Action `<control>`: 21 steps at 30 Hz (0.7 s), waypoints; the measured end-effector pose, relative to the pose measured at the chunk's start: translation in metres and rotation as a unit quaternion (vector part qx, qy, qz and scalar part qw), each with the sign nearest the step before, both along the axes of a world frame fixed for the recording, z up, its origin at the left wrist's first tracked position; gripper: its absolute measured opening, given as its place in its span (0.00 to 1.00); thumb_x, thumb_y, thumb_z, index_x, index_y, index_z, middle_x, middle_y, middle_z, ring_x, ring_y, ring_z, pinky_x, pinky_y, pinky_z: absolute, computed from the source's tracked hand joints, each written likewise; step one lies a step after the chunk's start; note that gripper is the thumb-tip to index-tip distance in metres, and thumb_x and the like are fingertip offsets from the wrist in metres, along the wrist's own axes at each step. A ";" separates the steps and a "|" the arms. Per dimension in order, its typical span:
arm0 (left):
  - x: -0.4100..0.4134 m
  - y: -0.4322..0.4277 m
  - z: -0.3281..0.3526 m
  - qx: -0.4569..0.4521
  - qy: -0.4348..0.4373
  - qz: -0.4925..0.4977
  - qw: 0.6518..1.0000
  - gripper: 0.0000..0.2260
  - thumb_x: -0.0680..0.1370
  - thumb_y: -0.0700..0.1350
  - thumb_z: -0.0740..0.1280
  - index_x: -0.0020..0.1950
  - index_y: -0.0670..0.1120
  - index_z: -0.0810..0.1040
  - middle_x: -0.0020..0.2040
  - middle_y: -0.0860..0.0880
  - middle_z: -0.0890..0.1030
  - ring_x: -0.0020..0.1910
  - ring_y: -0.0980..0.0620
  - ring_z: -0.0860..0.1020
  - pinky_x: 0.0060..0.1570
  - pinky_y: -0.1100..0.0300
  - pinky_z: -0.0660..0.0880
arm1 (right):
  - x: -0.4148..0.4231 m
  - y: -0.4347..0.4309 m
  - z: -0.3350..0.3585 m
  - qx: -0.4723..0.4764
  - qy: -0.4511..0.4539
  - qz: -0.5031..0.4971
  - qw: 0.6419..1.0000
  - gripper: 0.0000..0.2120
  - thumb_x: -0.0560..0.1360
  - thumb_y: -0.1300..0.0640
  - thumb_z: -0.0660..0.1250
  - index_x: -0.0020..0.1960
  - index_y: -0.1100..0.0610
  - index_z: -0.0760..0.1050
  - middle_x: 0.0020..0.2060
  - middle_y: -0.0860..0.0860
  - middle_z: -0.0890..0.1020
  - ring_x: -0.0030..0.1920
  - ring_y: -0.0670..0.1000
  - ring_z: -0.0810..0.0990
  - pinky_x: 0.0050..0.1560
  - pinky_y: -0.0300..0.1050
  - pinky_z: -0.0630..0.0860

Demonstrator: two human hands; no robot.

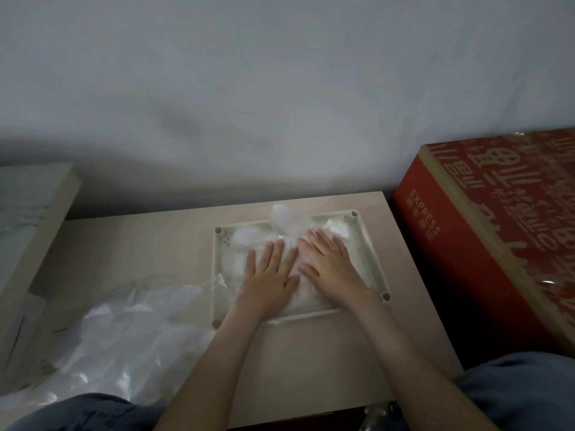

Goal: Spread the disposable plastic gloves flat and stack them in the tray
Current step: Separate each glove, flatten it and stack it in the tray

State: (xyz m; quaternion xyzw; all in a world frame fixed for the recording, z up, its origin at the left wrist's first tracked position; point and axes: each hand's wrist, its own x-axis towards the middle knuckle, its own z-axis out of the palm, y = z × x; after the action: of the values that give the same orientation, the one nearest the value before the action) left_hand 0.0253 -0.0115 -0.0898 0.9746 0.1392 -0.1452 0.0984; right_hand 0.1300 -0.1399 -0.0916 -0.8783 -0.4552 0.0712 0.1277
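The disposable plastic gloves [244,241] lie in the cream tray [375,259], which sits toward the far right corner of the table [140,244]. Both your palms are down on the stack. Your left hand [269,272] presses its middle with straight fingers spread a little apart. Your right hand [329,265] lies just beside it, fingers also straight and slightly fanned, reaching toward the tray's far right corner. The two thumbs point at each other and nearly meet. Neither hand pinches or curls round anything.

One translucent glove tip pokes up over the tray's far rim, and a crumpled bit sits in the far right corner of the tray. Your hands and forearms hide much of the stack, so you cannot tell how flat the top glove lies beneath them.

A loose pile of clear plastic [124,337] covers the near left part of the table, and its edge laps onto the tray's left rim. Past the table's right edge stands a red box [466,244] printed with "EXPRESS", close beside the table. At the left edge a pale board [37,219] leans, with film on it. A grey wall [280,88] runs behind the far edge. Your knees in blue cloth [522,387] show at the near edge.
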 end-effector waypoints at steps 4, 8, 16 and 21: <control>-0.002 0.004 -0.004 0.002 -0.002 0.022 1.000 0.27 0.82 0.60 0.43 0.77 0.55 0.37 0.77 0.50 0.35 0.76 0.50 0.34 0.72 0.45 0.34 | 0.001 -0.003 -0.010 -0.062 0.028 -0.043 0.997 0.28 0.82 0.42 0.47 0.78 0.49 0.45 0.78 0.47 0.47 0.77 0.50 0.41 0.74 0.52 0.37; 0.000 0.004 0.008 -0.087 0.001 0.035 0.996 0.25 0.83 0.56 0.44 0.78 0.53 0.42 0.78 0.51 0.39 0.76 0.51 0.37 0.72 0.46 0.36 | 0.001 -0.001 -0.008 -0.088 0.040 -0.046 0.994 0.28 0.82 0.42 0.45 0.78 0.48 0.44 0.78 0.47 0.45 0.77 0.49 0.40 0.74 0.53 0.36; -0.059 0.033 0.060 -0.092 -0.160 0.134 0.974 0.22 0.81 0.47 0.58 0.75 0.47 0.59 0.75 0.49 0.61 0.73 0.48 0.58 0.71 0.52 0.54 | -0.043 0.030 0.026 0.220 -0.024 -0.063 0.973 0.22 0.77 0.50 0.55 0.67 0.60 0.70 0.63 0.55 0.75 0.65 0.53 0.69 0.66 0.46 0.57; -0.139 0.062 0.055 -0.010 -0.068 0.225 0.972 0.35 0.76 0.60 0.64 0.77 0.48 0.53 0.75 0.49 0.57 0.74 0.47 0.55 0.71 0.50 0.52 | -0.112 0.078 0.033 0.165 0.011 0.062 0.984 0.23 0.75 0.51 0.63 0.69 0.56 0.68 0.62 0.50 0.76 0.63 0.55 0.71 0.63 0.49 0.59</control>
State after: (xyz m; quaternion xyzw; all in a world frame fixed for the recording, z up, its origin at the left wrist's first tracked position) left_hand -0.1136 0.0504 -0.0351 0.9248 0.3466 -0.0536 0.1475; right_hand 0.0184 -0.0618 -0.0589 -0.8143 -0.5131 0.0127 0.2712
